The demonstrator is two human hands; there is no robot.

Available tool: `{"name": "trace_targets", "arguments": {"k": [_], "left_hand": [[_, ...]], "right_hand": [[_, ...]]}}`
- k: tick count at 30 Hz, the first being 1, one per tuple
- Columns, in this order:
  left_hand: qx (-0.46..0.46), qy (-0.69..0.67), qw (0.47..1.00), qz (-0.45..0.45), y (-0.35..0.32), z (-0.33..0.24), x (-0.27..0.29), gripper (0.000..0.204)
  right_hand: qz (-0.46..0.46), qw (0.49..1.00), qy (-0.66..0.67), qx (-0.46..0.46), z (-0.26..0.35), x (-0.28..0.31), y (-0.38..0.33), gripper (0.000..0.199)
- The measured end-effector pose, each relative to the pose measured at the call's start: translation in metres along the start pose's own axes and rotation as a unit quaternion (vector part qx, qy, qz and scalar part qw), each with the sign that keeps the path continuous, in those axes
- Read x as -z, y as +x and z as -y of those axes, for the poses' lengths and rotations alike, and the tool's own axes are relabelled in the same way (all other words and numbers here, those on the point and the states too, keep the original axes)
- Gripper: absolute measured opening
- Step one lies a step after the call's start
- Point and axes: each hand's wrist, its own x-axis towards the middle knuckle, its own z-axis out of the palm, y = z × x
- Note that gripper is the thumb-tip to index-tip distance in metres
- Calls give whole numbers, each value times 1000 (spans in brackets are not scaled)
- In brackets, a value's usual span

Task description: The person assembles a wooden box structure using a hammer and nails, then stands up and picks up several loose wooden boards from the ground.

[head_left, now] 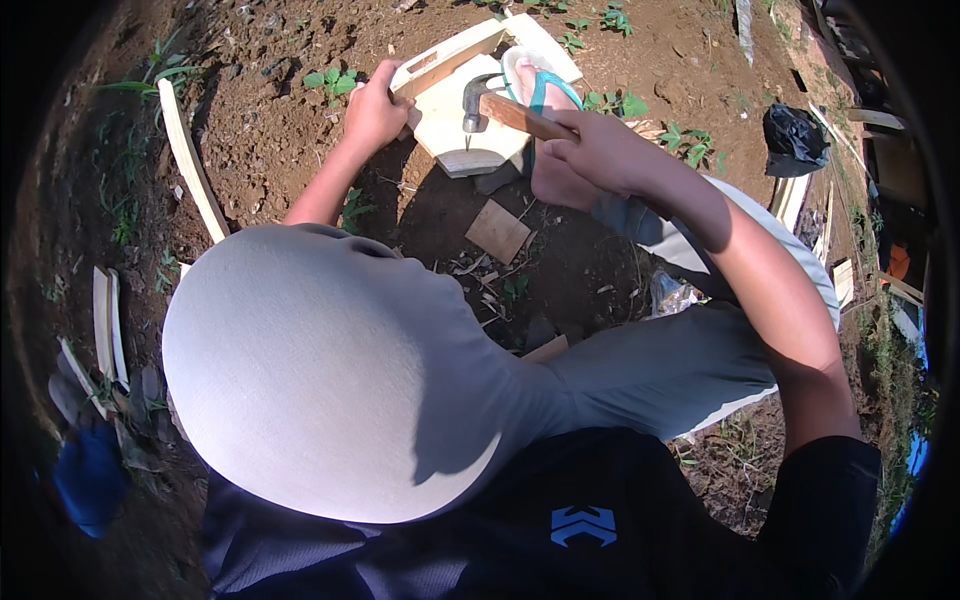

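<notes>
My right hand (603, 152) is closed around the wooden handle of a claw hammer (520, 116). The dark metal head hangs just above a nail (467, 142) that stands near the close edge of a pale wooden board (447, 125). At the board's far left, my left hand (377, 108) grips the end of a wooden strip (452, 57) set along the board's edge. A foot in a sandal with teal straps (545, 88) rests by the board's right side. Another light plank (543, 45) lies behind it.
Bare soil with small weeds surrounds the work. A square wood scrap (498, 231) lies between my legs. A long strip (190, 160) and short slats (108, 325) lie at left. A black plastic bag (795, 138) sits at right, and my bent knee (300, 370) fills the near left.
</notes>
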Motion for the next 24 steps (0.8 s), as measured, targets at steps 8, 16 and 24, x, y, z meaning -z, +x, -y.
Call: {"name": "trace_targets", "arguments": {"k": [8, 16, 24], "left_hand": [[-5, 5, 1000, 1, -3, -10, 0, 54], [32, -35, 998, 40, -2, -8, 6, 56], [3, 0, 1000, 11, 1, -12, 3, 56]], "right_hand": [[90, 991, -52, 86, -30, -4, 11, 40], [14, 991, -93, 92, -24, -20, -10, 35], [-13, 989, -99, 109, -17, -28, -19, 41]]}}
